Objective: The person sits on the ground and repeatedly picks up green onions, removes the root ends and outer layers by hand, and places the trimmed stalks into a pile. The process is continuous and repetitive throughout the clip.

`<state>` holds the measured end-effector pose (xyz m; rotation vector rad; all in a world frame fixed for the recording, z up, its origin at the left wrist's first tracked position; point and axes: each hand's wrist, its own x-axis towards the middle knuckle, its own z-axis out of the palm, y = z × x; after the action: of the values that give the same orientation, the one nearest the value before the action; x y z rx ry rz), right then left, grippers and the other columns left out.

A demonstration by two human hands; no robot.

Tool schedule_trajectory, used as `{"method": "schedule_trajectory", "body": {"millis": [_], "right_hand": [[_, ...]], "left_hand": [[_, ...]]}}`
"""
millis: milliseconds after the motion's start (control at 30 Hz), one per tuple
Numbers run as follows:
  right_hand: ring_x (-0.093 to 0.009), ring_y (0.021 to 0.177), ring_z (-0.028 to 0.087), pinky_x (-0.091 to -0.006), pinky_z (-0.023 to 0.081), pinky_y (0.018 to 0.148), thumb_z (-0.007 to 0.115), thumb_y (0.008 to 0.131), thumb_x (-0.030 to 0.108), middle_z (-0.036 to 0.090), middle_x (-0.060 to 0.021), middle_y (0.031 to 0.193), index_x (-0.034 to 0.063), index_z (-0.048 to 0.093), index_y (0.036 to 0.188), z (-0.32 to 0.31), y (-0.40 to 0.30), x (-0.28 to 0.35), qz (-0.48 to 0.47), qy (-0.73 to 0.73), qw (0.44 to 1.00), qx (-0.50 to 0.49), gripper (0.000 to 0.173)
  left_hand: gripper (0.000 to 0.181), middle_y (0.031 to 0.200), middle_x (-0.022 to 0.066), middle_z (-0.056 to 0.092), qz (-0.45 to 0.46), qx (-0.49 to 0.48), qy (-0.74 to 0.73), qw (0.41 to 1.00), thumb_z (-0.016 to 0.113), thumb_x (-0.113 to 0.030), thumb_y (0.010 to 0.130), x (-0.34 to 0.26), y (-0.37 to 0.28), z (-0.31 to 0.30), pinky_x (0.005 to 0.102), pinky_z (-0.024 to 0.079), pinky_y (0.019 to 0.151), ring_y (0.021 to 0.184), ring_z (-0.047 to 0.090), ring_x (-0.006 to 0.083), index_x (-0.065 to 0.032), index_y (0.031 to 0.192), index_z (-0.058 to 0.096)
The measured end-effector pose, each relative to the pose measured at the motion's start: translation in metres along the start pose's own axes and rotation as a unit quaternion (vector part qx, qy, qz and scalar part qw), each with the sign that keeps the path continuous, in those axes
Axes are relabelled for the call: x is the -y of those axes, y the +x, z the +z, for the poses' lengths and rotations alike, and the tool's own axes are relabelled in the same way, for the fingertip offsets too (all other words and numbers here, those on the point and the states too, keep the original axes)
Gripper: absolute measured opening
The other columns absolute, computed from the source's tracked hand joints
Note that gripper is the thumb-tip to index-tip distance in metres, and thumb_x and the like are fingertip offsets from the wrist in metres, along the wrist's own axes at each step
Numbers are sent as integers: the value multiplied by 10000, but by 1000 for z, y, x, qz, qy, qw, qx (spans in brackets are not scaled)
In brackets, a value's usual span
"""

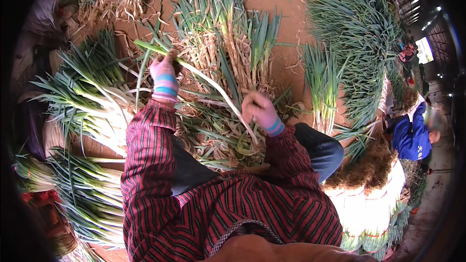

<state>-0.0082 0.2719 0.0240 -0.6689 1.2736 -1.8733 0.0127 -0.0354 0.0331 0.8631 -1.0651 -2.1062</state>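
Observation:
A long green onion (214, 84) runs slantwise in front of me, its green leaves at the upper left and its roots low by my right knee. My left hand (164, 66), in a glove with a striped cuff, grips it where the leaves meet the white stalk. My right hand (259, 111), gloved and blurred by motion, is beside the lower stalk with its fingers bent; whether it touches the stalk is unclear. Under both hands lies a heap of stripped leaves and peelings (214, 131). Beyond it is a pile of unpeeled green onions with dry outer skins (207, 40).
Cleaned green onions lie in piles at left (102, 112) and lower left (91, 196). A small bunch (322, 83) and a large leafy pile (360, 40) are at right. Tied bundles (364, 211) stand at lower right, near a person in blue (411, 134).

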Motion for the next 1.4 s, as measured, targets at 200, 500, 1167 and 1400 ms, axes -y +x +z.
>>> {"method": "schedule_trajectory", "body": {"millis": [200, 500, 1167, 1400], "right_hand": [[-334, 773, 618, -388, 500, 729, 638, 838, 281, 663, -118, 865, 52, 638, 1010, -119, -138, -174, 319, -680, 639, 166, 287], [-171, 899, 634, -288, 490, 783, 647, 848, 213, 676, -56, 968, 43, 646, 985, -32, -9, -29, -13, -271, 943, -195, 219], [-130, 713, 615, -247, 493, 656, 553, 939, 156, 644, -54, 825, -16, 607, 1002, 35, 47, -68, 74, 156, 959, -227, 192], [-127, 582, 518, -238, 478, 598, 483, 988, 221, 604, -42, 803, 72, 550, 933, -1, 40, -89, -13, 491, 827, -273, 172]], "left_hand": [[92, 742, 34, 642, 72, -7, -49, 996, 690, -90, 851, -31, 12, -33, 234, 516, 525, 598, 602, 115, -26, 884, 634], [199, 794, 53, 652, -42, 178, 72, 980, 646, -162, 888, 5, -24, -5, 211, 538, 477, 583, 599, 113, -6, 1009, 629], [147, 779, 47, 615, 32, 282, 224, 932, 529, -7, 931, 29, -58, 22, 225, 489, 534, 665, 619, 107, 43, 1065, 560], [288, 834, 102, 645, 70, 217, 175, 958, 472, -59, 964, 15, -44, 19, 284, 572, 645, 719, 664, 193, 41, 1234, 479]]}}
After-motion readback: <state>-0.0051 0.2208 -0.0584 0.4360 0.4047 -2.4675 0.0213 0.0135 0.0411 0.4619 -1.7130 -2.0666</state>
